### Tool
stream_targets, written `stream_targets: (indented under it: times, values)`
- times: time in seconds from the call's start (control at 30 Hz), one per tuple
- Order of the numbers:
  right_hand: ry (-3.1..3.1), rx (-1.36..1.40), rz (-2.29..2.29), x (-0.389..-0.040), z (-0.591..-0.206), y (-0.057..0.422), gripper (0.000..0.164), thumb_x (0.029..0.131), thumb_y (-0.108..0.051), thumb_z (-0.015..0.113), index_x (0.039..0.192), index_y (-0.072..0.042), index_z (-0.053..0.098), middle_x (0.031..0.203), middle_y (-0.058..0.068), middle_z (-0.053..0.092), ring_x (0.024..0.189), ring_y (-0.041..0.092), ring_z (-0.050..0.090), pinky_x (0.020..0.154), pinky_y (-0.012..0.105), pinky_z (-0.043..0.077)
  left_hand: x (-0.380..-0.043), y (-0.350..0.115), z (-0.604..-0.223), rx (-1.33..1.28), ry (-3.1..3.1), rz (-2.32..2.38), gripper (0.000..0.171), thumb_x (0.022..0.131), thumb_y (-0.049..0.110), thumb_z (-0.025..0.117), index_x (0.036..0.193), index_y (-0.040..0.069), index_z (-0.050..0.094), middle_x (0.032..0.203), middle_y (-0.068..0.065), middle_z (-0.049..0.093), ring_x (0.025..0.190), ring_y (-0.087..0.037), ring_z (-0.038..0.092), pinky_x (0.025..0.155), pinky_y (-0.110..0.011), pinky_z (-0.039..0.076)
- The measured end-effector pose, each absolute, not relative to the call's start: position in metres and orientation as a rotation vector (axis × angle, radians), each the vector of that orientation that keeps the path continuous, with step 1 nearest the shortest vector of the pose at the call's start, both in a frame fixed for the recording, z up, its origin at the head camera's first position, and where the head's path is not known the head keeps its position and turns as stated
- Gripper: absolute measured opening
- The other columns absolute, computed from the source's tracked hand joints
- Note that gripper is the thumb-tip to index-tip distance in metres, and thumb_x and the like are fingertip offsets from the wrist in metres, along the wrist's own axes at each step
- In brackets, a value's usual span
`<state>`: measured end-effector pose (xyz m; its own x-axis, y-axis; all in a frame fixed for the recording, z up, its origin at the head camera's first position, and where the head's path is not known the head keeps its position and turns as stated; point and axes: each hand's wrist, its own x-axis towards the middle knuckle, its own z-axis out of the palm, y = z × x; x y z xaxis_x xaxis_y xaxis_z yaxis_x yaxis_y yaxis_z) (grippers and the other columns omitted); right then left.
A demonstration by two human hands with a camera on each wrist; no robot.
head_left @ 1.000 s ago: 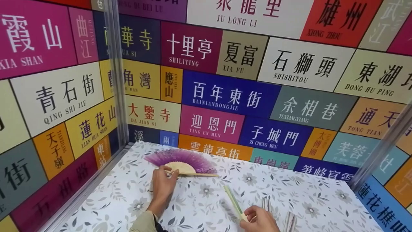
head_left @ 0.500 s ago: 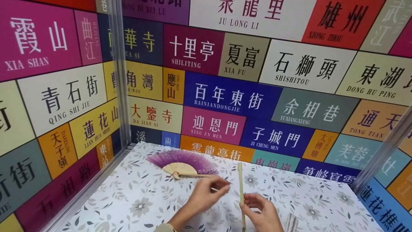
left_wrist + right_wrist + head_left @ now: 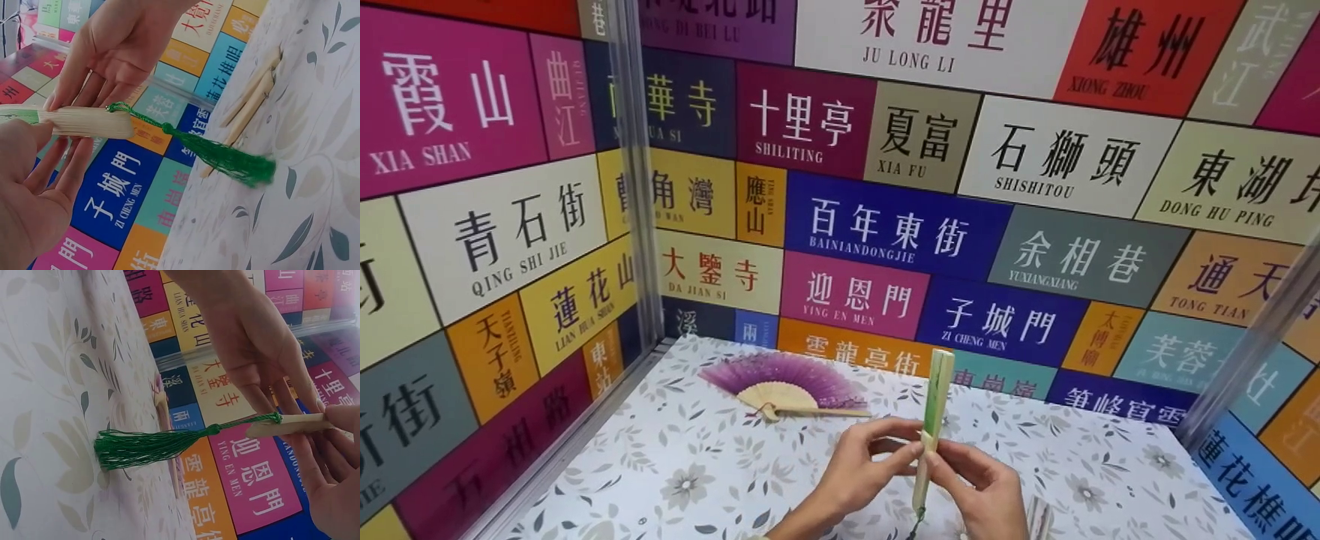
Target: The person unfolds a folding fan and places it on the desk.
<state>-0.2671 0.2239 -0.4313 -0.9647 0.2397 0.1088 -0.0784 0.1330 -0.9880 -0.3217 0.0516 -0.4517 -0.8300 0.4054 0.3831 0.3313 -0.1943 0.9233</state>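
A folded hand fan [image 3: 938,394] with pale wooden ribs and a green-printed leaf stands nearly upright above the table, in the middle of the head view. My left hand [image 3: 859,465] pinches it from the left, thumb and fingers at the middle of its length. From the other side my right hand [image 3: 981,480] pinches it at about the same height. A green tassel [image 3: 225,154] hangs from the rib end, plain in both wrist views. Beyond my left hand, an opened purple fan [image 3: 787,379] lies on the table.
The table wears a white cloth [image 3: 690,484] with grey leaves and flowers. More folded fans [image 3: 250,101] lie to the right of my hands, mostly hidden in the head view. Behind the table rise walls of colourful name panels [image 3: 896,217], with clear upright strips [image 3: 637,187] at the corner.
My left hand has left the spread purple fan, come right and taken hold of the folded fan. My right hand has raised that fan and turned it upright.
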Motion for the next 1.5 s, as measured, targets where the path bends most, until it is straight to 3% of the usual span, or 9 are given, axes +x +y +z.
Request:
stream_targets:
  times: [0.2,0.9,1.5]
  values:
    - [-2.088,-0.241,1.986,-0.264,-0.431,0.224,0.041,0.08,-0.024,0.086,0.113,-0.001,0.075,0.101,0.013,0.078,0.092,0.019,0.076,0.081,0.029,0.065,-0.32,0.053,-0.455,0.929,2.019,2.266,0.026,0.095,0.025,0.072,0.12,0.022,0.072,0.107,-0.001,0.077,0.1,-0.017,0.074,0.084,-0.027,0.064]
    - [-2.07,-0.265,1.917,-0.263,-0.434,0.223,0.03,0.081,-0.019,0.085,0.104,-0.001,0.077,0.09,0.012,0.079,0.084,0.02,0.077,0.074,0.03,0.066,-0.32,0.055,-0.465,0.772,1.59,2.409,0.031,0.094,0.014,0.071,0.124,0.005,0.067,0.115,-0.019,0.073,0.105,-0.025,0.073,0.091,-0.041,0.063]
    - [-2.05,-0.252,1.94,-0.265,-0.436,0.221,0.034,0.084,-0.021,0.083,0.107,0.003,0.074,0.093,0.014,0.078,0.086,0.021,0.077,0.076,0.03,0.065,-0.318,0.055,-0.463,0.736,1.552,2.427,0.034,0.094,0.013,0.071,0.125,0.0,0.065,0.115,-0.02,0.072,0.104,-0.023,0.072,0.091,-0.041,0.063]
